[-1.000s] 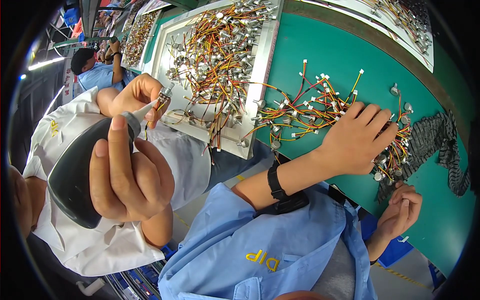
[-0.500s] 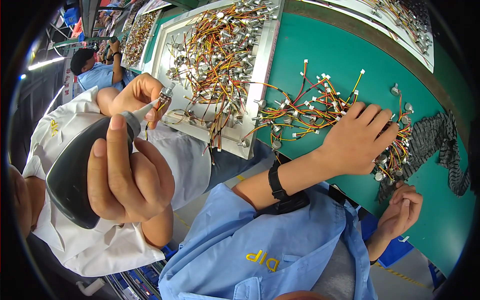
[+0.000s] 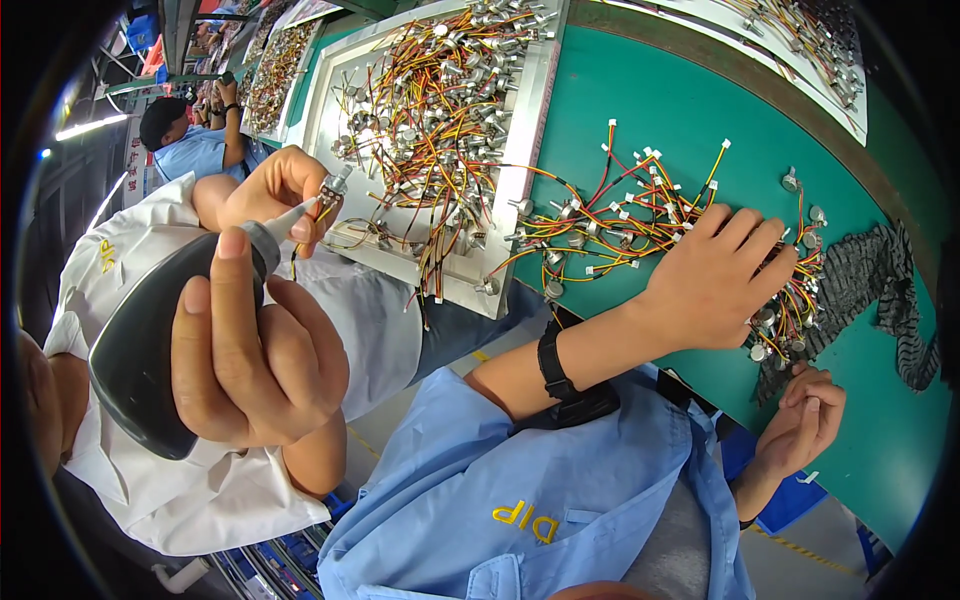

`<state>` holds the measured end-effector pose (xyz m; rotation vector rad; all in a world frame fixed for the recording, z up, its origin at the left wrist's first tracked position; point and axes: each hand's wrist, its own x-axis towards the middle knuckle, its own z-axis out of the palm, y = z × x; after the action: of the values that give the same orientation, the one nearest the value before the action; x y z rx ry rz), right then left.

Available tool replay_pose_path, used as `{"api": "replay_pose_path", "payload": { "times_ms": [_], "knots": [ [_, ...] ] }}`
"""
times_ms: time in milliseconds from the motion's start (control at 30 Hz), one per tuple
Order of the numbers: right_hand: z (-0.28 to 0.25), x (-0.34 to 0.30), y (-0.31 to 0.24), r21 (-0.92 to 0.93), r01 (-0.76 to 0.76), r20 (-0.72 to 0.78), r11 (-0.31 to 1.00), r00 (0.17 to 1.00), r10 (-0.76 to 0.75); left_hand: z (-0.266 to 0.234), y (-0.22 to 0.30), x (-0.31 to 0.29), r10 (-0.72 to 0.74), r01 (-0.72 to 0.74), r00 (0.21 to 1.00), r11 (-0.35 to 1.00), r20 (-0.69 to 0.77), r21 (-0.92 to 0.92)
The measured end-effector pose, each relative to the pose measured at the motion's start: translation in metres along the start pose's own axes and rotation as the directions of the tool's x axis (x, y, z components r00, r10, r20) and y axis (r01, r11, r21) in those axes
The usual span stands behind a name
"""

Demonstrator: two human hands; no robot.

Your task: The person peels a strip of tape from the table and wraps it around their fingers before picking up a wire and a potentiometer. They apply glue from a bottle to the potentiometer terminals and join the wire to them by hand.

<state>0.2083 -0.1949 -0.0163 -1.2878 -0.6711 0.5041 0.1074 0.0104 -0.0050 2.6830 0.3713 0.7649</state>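
shows the left hand (image 3: 715, 280) palm down at right of centre, with fingers bent over a heap of wired metal parts (image 3: 793, 312) on a green table (image 3: 640, 90); cannot tell any grasp underneath. at lower right, shows the right hand (image 3: 803, 425) loosely curled by the heap's lower edge, near a dark striped cloth (image 3: 865, 272), its grip likewise impossible to tell.

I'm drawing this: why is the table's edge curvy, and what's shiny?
Head view: the fisheye lens bends the far edge of the green table, and the corners go black; head view too: the silver wired parts catch light, and a ceiling light glares.
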Motion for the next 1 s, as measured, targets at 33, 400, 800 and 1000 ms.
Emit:
{"api": "replay_pose_path", "payload": {
  "times_ms": [33, 400, 800, 1000],
  "knots": [
    [0.0001, 0.0001, -0.0003, 0.001, -0.001, 0.001, 1.0, 1.0, 0.001, -0.0001, -0.0001, 0.0001, 0.0, 0.0, 1.0, 1.0, 0.004, 0.002],
    [-0.0013, -0.0004, 0.0011, 0.004, 0.001, 0.005, 1.0, 1.0, -0.001, -0.0011, 0.0003, 0.0008, 0.001, -0.001, 1.0, 1.0, 0.007, 0.01],
    [0.0002, 0.0009, -0.0002, 0.04, 0.007, 0.01, 0.999, 1.0, -0.008, -0.0016, 0.0007, 0.0006, -0.001, 0.0, 1.0, 1.0, 0.017, 0.023],
    [0.0012, 0.0014, -0.0013, 0.042, 0.004, 0.015, 0.999, 1.0, -0.005, -0.0023, 0.0009, 0.001, -0.003, 0.002, 1.0, 1.0, 0.015, 0.013]
  ]
}}
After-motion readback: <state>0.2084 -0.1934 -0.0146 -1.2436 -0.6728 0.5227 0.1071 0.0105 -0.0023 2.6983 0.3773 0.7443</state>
